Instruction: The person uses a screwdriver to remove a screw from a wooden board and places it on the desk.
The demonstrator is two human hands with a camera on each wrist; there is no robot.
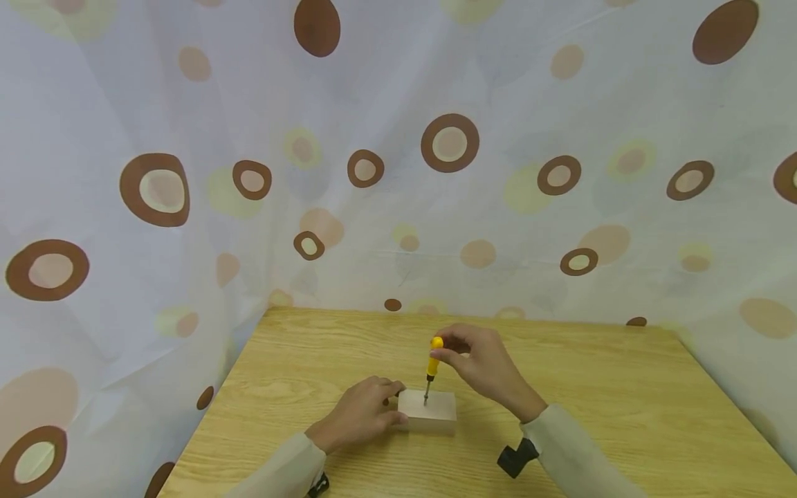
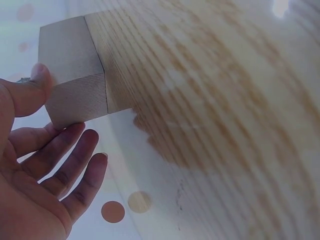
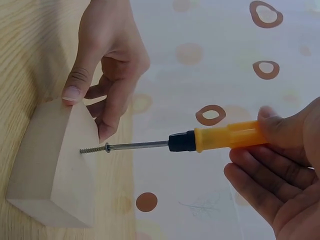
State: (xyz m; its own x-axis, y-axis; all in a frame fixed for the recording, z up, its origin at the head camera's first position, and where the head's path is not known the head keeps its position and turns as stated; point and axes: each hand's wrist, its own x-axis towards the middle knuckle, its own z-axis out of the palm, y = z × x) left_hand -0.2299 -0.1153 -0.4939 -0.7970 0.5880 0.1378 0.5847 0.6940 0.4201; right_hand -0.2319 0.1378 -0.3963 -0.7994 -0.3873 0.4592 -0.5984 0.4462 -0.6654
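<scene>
Partly hidden: screw (image 3: 93, 150), tip inside wooden block (image 3: 37, 155) | right fingers (image 3: 262, 175) pinch yellow screwdriver (image 3: 215, 138) | left fingers (image 2: 57, 146) grip block

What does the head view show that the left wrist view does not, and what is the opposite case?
Only the head view shows the right hand holding the yellow screwdriver, the screw at its tip, and the person's pale sleeves.

Only the left wrist view shows the palm side of the left hand, and a bright white spot at the top.

Both show the left hand gripping the wooden block, the table and the spotted backdrop.
</scene>
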